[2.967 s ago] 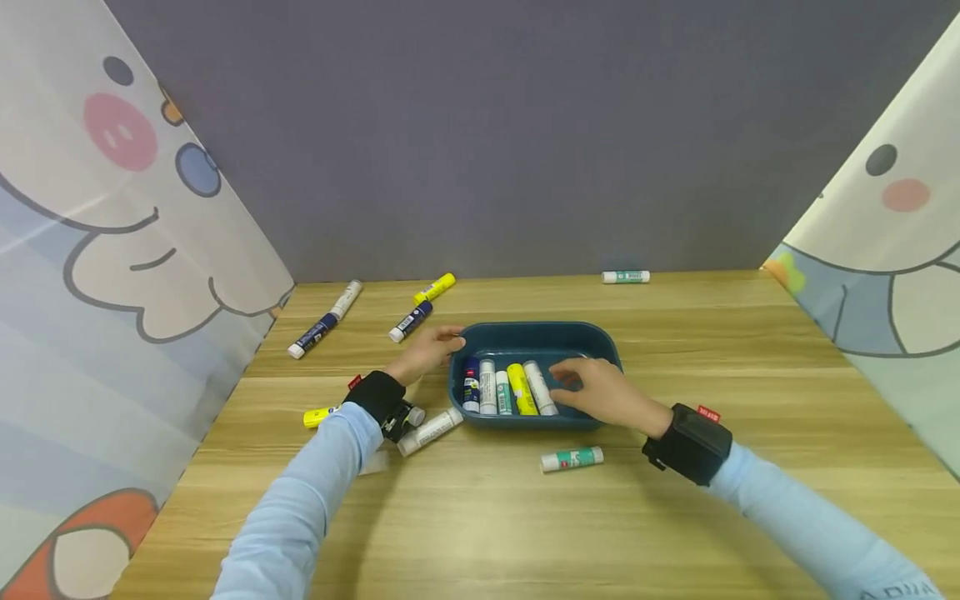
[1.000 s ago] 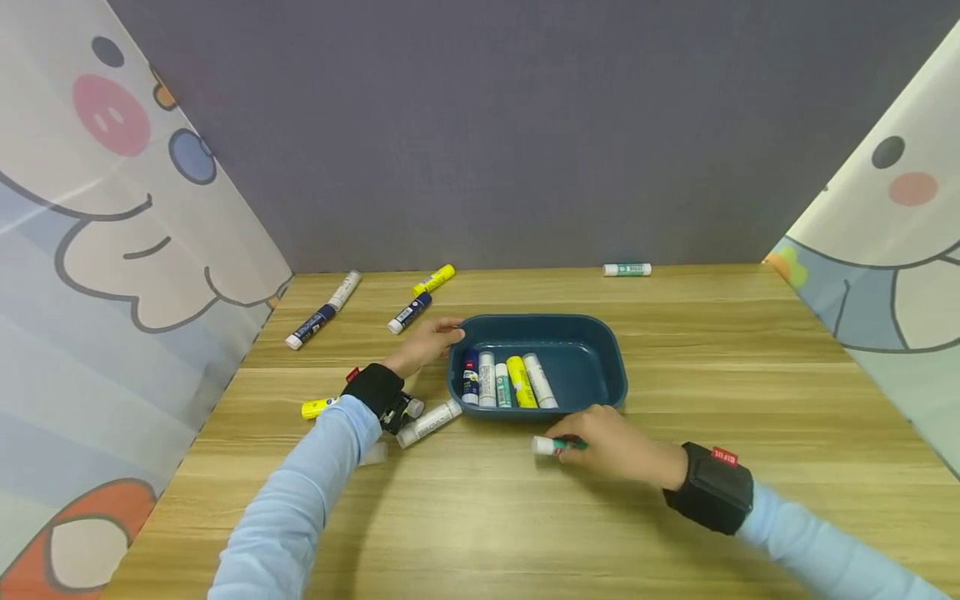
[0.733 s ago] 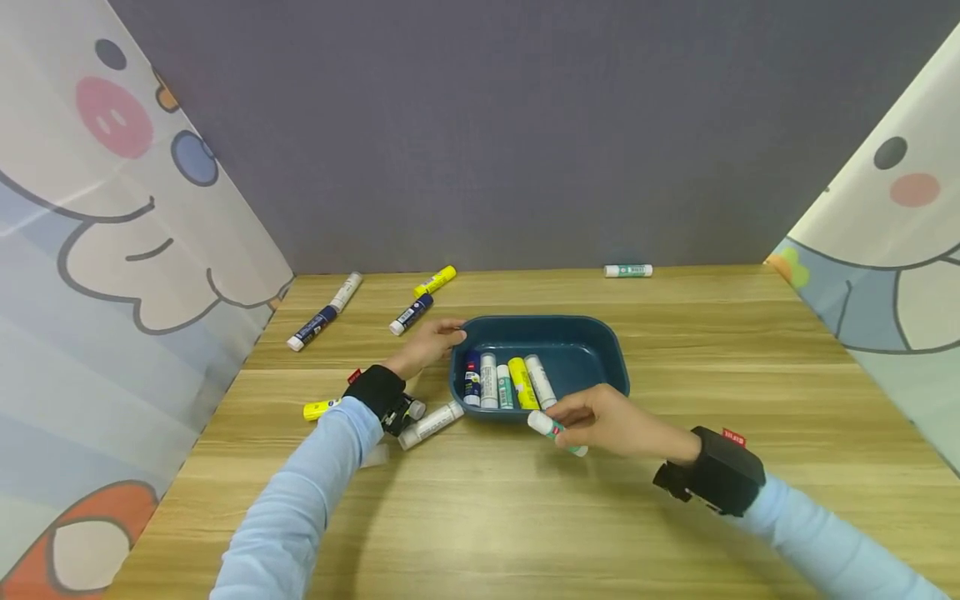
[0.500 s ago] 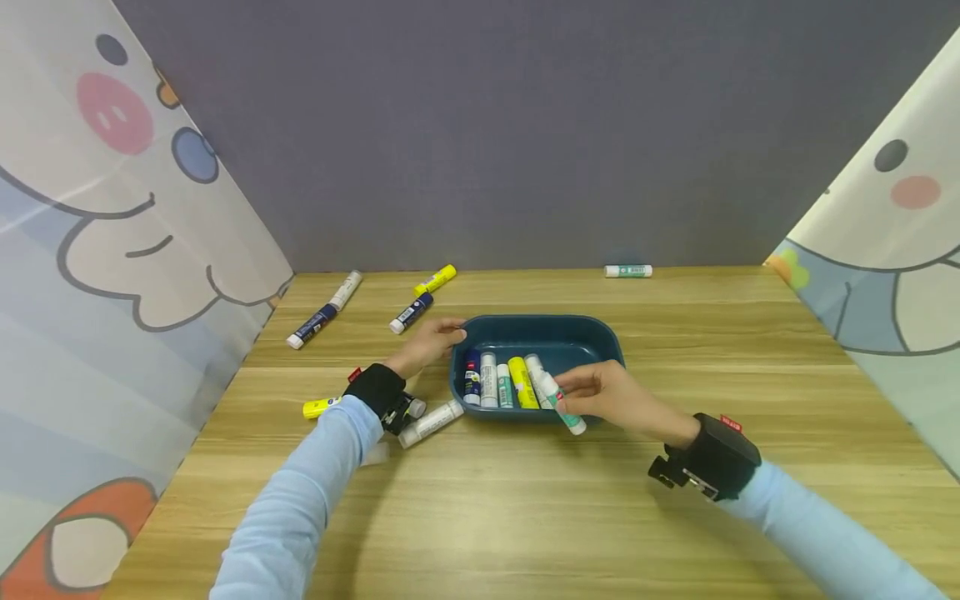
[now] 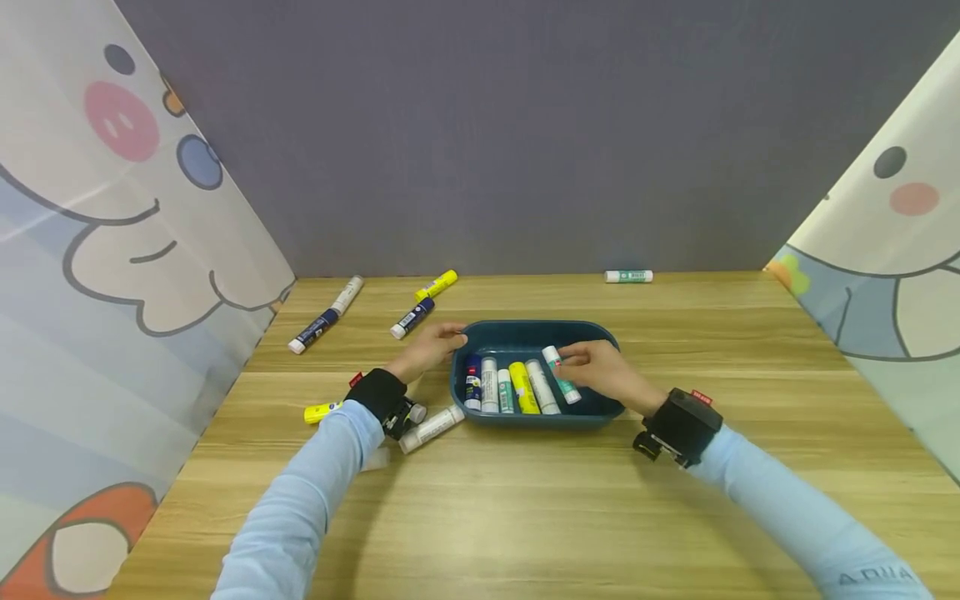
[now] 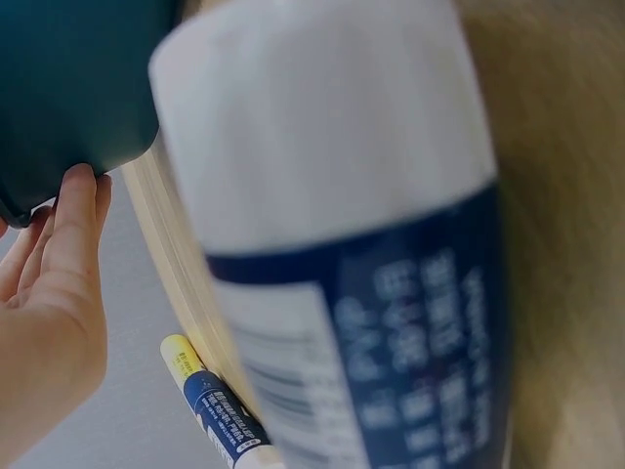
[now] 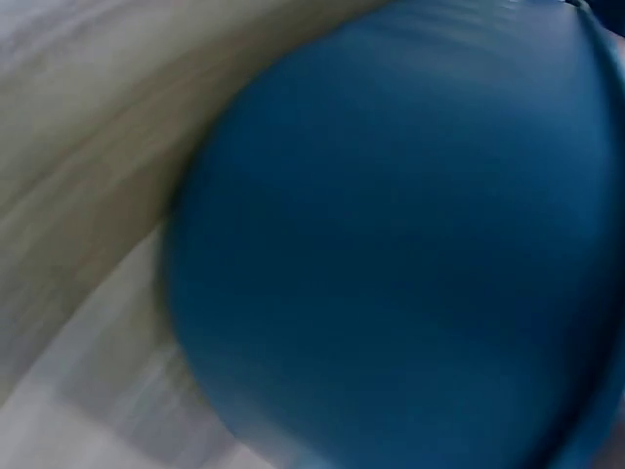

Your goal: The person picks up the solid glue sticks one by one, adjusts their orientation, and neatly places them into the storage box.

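Observation:
My right hand [image 5: 603, 369] pinches a white-and-green glue stick [image 5: 567, 390] by its upper part, inside the dark blue box [image 5: 536, 421]. The stick slants to the right of a row of several glue sticks: navy [image 5: 472, 383], white, green, yellow [image 5: 523, 387] and white. My left hand [image 5: 427, 352] holds the box's left end at the rim, its fingers against the outer wall in the left wrist view. The right wrist view holds mostly the blurred box wall [image 7: 391, 244]; the right fingers are hidden there.
Left of the box lie loose glue sticks: a white one [image 5: 432, 429], a navy one [image 5: 412, 318], yellow ones [image 5: 436, 285] and a navy-white pair [image 5: 313, 331]. A green-white glue stick [image 5: 628, 277] lies by the grey back panel [image 5: 525, 142]. Another large navy-white one [image 6: 342, 244] is close to the left wrist camera.
My right hand has picked up the green-white glue stick from the table in front of the box and carried it over the rim into the box. The left hand has stayed at the rim.

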`<state>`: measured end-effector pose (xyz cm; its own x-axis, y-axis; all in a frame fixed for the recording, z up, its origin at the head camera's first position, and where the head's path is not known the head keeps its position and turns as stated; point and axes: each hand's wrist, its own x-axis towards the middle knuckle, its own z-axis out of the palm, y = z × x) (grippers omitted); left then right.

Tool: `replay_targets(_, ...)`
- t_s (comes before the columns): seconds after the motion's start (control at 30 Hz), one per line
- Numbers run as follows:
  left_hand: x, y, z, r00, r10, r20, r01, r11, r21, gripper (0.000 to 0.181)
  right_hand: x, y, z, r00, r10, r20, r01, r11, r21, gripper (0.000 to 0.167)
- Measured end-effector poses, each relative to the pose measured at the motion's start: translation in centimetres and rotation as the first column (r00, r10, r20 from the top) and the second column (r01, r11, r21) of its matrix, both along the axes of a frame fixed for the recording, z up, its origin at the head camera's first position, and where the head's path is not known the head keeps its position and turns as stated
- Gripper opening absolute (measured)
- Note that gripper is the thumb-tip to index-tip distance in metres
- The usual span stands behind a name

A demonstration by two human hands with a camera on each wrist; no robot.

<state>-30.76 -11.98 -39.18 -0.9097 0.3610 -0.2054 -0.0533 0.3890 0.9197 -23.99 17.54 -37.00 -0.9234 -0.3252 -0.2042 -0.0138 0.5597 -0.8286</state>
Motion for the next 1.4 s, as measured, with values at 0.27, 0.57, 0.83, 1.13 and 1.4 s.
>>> replay_targets(0.27,-0.3,-0.2,-0.2,1.000,0.008,-0.022,-0.008,1.000,0.007,0.042,-1.9,-1.0,-1.6,0.999,0.029,-0.034,-0.024,0.988,0.150,0.052)
replay_targets(0.57,-0.2,-0.5,-0.7,1.000,0.016,-0.023,-0.016,1.000,0.013,0.041,-1.6,-1.6,-2.3,0.999,0.048,0.026,-0.051,0.986,0.157,0.052)
replay_targets(0.83,-0.4,-0.6,-0.4,0.999,0.022,-0.029,-0.021,1.000,0.015,0.041,-1.6,-2.2,-2.0,0.998,0.053,0.033,-0.058,0.986,0.154,0.047)
replay_targets(1.13,-0.4,-0.4,-0.5,0.999,0.023,-0.047,-0.023,1.000,-0.003,0.040,-3.1,-0.8,0.2,0.968,0.195,-0.156,-0.117,0.905,0.408,0.043)
replay_targets(1.4,-0.2,0.2,-0.6,0.999,0.034,-0.035,-0.034,0.999,-0.007,0.040,-7.4,5.0,2.4,0.902,0.070,-0.426,0.128,0.899,0.419,0.037)
